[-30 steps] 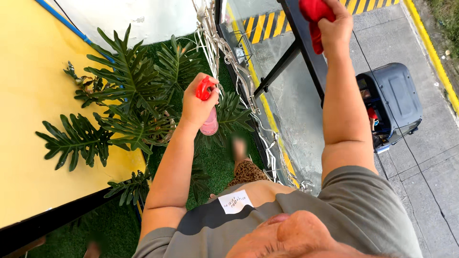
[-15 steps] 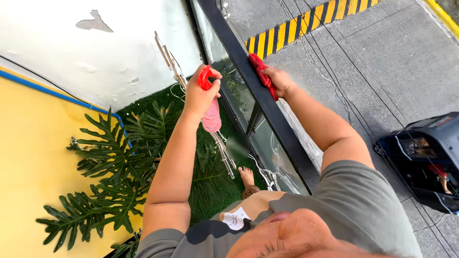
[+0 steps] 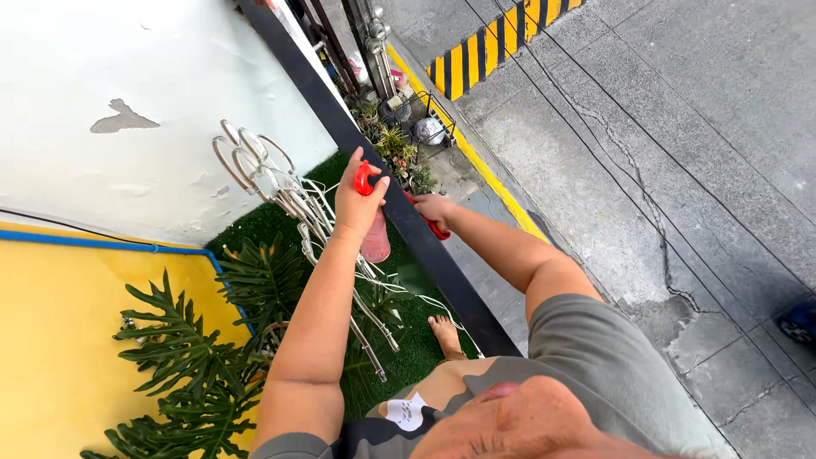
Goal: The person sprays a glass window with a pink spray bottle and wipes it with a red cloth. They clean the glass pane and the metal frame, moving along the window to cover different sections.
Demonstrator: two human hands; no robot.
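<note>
Head view, looking steeply down.

Left hand (image 3: pixel 357 204), centre of frame: fingers wrapped shut around the neck of a spray bottle (image 3: pixel 374 234). The red trigger head shows above the knuckles, between thumb and forefinger; the pink bottle body hangs below the palm, toward the green turf (image 3: pixel 280 221).

Right hand (image 3: pixel 433 208), just right of the left hand: fingers closed on a red cloth (image 3: pixel 429 223). The cloth lies under the fingers, pressed against the black rail (image 3: pixel 408 229), which runs diagonally from upper left to lower centre. Only a strip of cloth shows past the fingertips.

The hands sit on opposite sides of the rail, near each other.

Lower left: broad-leaf plants (image 3: pixel 183 357) against a yellow wall (image 3: pixel 59 340).
</note>
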